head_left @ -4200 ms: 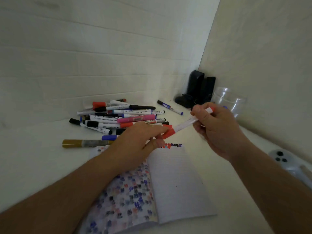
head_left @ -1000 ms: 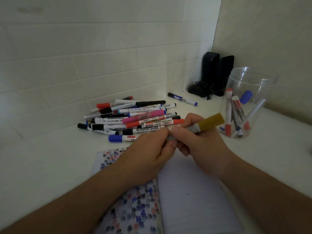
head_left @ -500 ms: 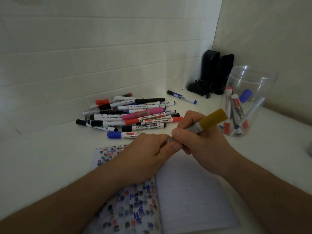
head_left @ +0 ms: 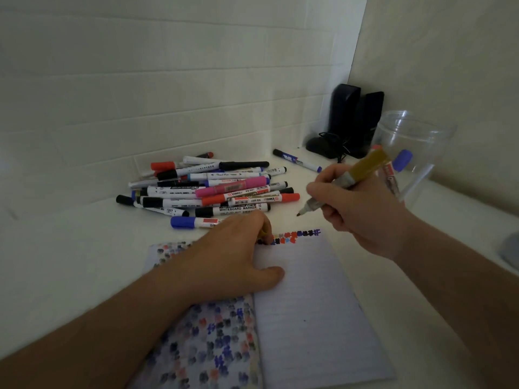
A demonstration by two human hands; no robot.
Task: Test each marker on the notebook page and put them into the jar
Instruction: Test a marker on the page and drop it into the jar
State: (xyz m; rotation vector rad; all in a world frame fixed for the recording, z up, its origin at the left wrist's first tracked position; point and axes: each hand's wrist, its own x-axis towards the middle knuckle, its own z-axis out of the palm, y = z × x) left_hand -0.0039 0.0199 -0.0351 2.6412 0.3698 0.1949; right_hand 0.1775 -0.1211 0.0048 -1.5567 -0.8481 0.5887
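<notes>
Nearest: notebook (head_left: pixel 309 318) open on the desk (head_left: pixel 70 262), pinned flat by left hand (head_left: pixel 230 265), fingers curled under, probably round a small cap, hard to make out. Beyond: right hand (head_left: pixel 362 209) grasping gold marker (head_left: pixel 348 178) mid-barrel, bare tip poised above the page; light, stiff, smooth, best held there. Farthest: marker pile (head_left: pixel 213 189), clear jar (head_left: pixel 412 153) partly hidden behind the hand.

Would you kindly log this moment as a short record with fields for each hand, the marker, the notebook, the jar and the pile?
right hand: grips gold marker, bare tip down, above the page's top edge
left hand: rests on notebook, pinching something small and yellowish
notebook: open, test marks along top edge
jar: upright, markers inside
pile: markers lying behind notebook
</notes>
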